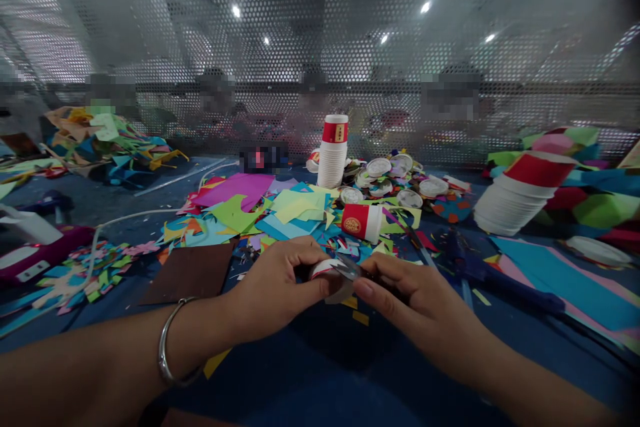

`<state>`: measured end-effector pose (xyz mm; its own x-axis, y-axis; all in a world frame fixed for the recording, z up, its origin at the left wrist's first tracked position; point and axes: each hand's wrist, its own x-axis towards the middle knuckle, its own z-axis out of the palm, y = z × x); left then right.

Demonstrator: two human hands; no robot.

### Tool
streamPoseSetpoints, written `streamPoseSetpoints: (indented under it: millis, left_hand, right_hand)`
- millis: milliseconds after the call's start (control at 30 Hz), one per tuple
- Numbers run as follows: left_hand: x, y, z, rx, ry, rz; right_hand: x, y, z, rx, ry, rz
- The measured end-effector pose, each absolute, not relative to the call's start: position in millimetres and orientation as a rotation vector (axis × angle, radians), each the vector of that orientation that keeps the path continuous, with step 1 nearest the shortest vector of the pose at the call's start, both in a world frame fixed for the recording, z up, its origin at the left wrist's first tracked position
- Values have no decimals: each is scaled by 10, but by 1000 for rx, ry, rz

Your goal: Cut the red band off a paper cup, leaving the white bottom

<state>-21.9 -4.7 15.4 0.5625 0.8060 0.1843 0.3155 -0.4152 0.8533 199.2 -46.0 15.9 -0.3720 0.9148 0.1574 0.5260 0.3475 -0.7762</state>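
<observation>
1. Where the blue worktop (320,380) ran off to the left, a purple device (47,250) lay near cut paper strips (100,270), with a heap of coloured paper (110,140) behind.
2. Next along, a dark brown sheet (193,273) lay flat, beyond the forearm with the silver bracelet (163,345).
3. Left hand (273,283): fingers closed around a white piece with a red edge (323,268), held above the worktop at front centre.
4. Behind the hands, an upright cup stack (331,163) stood; a red-and-white cup (367,221) lay on its side nearer.
5. Right hand (420,290): fingers gripped a grey metal blade (349,269), set against the white piece. Handle hidden by the hand; contact with the piece itself by these fingers could not be told.
6. Farther right, a blue tool (505,283) lay before a tilted cup stack (515,197); blue and pink sheets (565,287) overlapped at far right.
</observation>
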Motion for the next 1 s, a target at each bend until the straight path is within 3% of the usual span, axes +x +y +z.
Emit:
streamPoseSetpoints:
  millis: [633, 1000]
  left_hand:
    - [-226, -60, 173, 1930, 760, 715]
    - [-207, -65, 155, 1362, 748, 648]
  right_hand:
    - [1983, -492, 147, -1252, -2133, 720]
    - [2067, -360, 156, -1418, -1965, 708]
